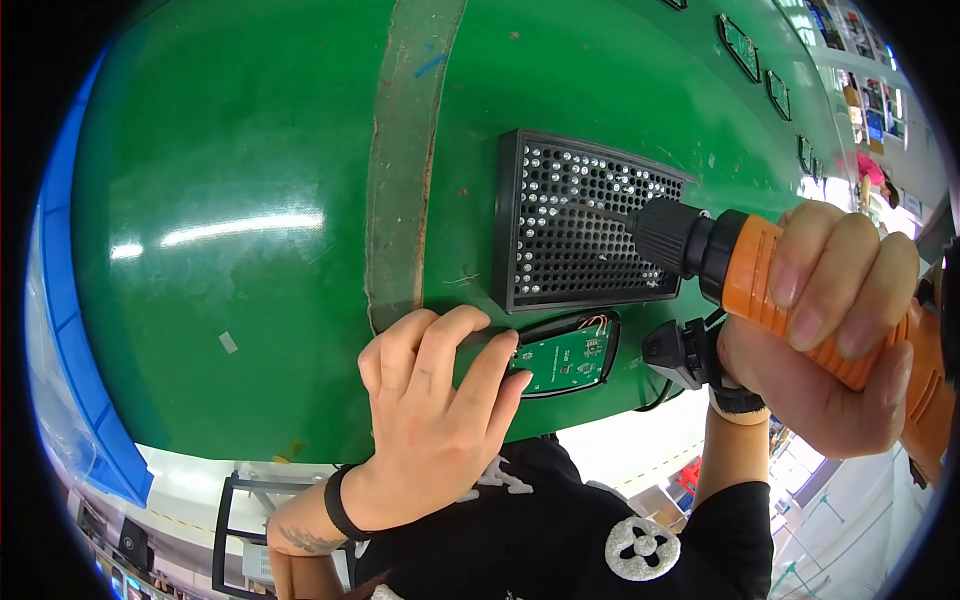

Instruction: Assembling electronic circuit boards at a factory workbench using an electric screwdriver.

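Observation:
My right hand is wrapped around an orange and black electric screwdriver. Its thin bit reaches left over a black screw tray, a rectangular block full of small holes, many of them filled with silver screws. Whether the bit's tip touches a screw is too fine to make out. Nearer to me, a dark oval housing with a green circuit board and copper-coloured wires at its right end lies on the table. My left hand grips this housing's left end, its fingertips and thumb covering that end.
The green table has a worn clear strip running across it. More circuit boards lie at the far right. A blue bin edge borders the left side. A black wrist-worn device sits beside my right wrist.

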The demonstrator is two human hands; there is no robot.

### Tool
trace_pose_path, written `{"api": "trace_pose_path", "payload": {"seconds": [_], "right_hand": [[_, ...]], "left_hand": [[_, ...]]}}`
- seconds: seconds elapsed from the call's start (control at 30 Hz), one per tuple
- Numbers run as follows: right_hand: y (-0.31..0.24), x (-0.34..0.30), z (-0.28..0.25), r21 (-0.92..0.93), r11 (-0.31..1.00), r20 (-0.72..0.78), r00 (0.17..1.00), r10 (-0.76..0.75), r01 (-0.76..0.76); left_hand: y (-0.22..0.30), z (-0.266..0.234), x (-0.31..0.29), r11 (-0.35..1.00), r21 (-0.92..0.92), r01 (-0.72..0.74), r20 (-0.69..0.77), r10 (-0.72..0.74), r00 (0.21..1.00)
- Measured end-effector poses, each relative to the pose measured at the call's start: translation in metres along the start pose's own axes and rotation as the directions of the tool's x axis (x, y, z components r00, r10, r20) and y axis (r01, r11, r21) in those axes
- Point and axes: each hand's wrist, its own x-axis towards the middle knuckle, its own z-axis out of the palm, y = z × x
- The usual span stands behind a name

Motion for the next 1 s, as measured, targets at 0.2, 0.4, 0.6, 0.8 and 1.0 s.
{"api": "trace_pose_path", "payload": {"seconds": [0.2, 0.4, 0.6, 0.8, 1.0], "right_hand": [[-0.001, -0.004, 0.007, 0.009, 1.0, -0.094, 0.995, 0.029, -0.028], [-0.004, -0.004, 0.008, 0.017, 0.998, -0.084, 0.995, 0.062, -0.061], [-0.018, -0.02, 0.021, 0.169, 0.98, -0.074, 0.993, -0.093, 0.105], [-0.019, -0.05, 0.045, 0.368, 0.809, -0.093, 0.884, -0.458, 0.458], [-0.02, -0.059, 0.065, 0.279, 0.887, -0.066, 0.929, -0.365, 0.369]], "left_hand": [[0.0, 0.0, -0.001, 1.0, -0.011, 0.024, 0.005, -0.024, 1.0], [0.0, 0.001, -0.002, 0.999, -0.022, 0.025, 0.004, -0.025, 1.0], [0.002, 0.0, 0.0, 0.999, -0.041, 0.029, 0.013, -0.029, 1.0], [-0.003, 0.001, -0.003, 0.999, -0.043, 0.018, 0.019, -0.017, 1.0], [0.002, 0.002, 0.0, 0.995, -0.082, 0.05, 0.006, -0.049, 0.999]]}}
